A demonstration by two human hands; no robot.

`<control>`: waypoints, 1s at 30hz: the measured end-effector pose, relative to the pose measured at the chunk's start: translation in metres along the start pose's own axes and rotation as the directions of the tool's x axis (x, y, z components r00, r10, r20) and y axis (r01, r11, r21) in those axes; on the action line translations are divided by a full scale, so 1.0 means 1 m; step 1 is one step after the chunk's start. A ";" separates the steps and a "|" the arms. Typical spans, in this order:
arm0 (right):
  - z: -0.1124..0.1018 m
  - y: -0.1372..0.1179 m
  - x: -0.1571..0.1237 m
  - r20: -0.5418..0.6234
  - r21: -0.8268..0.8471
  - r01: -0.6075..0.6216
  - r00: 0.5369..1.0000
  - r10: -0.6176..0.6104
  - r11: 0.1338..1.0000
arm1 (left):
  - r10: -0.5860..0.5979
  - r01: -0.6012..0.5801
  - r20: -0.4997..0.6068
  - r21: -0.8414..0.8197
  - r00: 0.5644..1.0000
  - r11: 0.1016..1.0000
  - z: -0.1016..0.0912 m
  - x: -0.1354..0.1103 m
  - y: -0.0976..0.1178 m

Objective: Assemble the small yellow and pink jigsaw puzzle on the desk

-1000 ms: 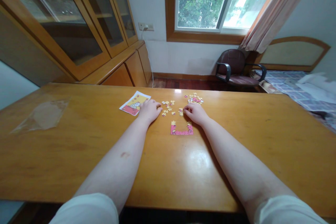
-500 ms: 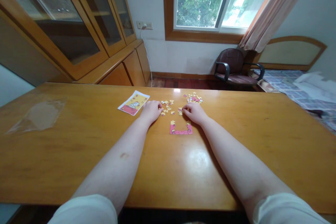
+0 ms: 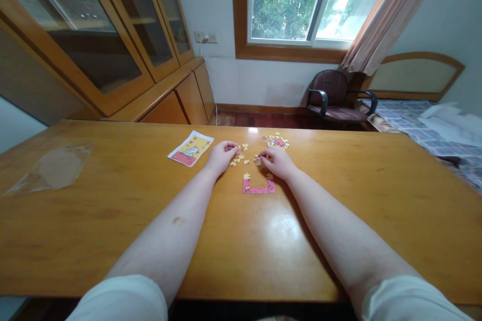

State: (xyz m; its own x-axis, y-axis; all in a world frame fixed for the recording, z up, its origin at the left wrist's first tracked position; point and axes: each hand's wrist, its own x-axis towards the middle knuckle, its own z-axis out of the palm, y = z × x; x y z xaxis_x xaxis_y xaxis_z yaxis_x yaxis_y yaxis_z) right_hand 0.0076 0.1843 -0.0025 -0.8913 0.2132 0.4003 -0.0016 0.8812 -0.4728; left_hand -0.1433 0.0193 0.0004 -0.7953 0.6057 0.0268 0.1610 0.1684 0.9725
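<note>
My left hand (image 3: 221, 157) is over the left side of a loose group of yellow puzzle pieces (image 3: 240, 156). Its fingers are drawn together; what is between the tips is too small to make out. Across from it, my right hand (image 3: 277, 161) pinches a small puzzle piece (image 3: 257, 160) at its fingertips. Nearer to me lies a partly joined puzzle border (image 3: 259, 190), a pink bottom row with short sides rising to yellow pieces. Behind my right hand is a pile of mixed pink and yellow pieces (image 3: 277, 141).
Left of my left hand lies a picture sheet (image 3: 191, 149) with a yellow and pink print. A clear plastic bag (image 3: 56, 166) rests at the left of the wooden table (image 3: 226, 241). Beyond the table stand a glass-door cabinet (image 3: 150, 77), an office chair (image 3: 331, 93) and a bed (image 3: 406, 115).
My left hand has shifted slightly right and away from me, with its fingers now over the yellow pieces. My right hand stays near the same spot, its fingers slightly changed.
</note>
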 end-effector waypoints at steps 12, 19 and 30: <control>-0.002 -0.010 -0.003 -0.154 -0.015 0.106 0.982 -0.107 0.994 | -0.228 0.281 0.190 -0.325 0.955 0.903 0.037 -0.028 0.019; -0.001 -0.005 -0.003 -0.154 0.011 0.112 0.982 -0.109 0.994 | -0.225 0.274 0.204 -0.258 0.953 0.926 0.038 -0.028 0.016; -0.006 0.000 -0.003 -0.009 -0.009 0.073 0.997 -0.073 0.997 | 0.126 -0.101 -0.026 0.447 0.992 0.889 0.011 -0.016 0.015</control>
State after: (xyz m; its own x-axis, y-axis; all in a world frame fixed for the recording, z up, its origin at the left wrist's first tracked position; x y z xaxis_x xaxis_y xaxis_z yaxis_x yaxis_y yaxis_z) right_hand 0.0127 0.1860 0.0008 -0.8844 0.1520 0.4412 -0.0628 0.8981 -0.4354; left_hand -0.1219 0.0211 0.0117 -0.7837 0.6015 0.1548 0.4844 0.4359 0.7585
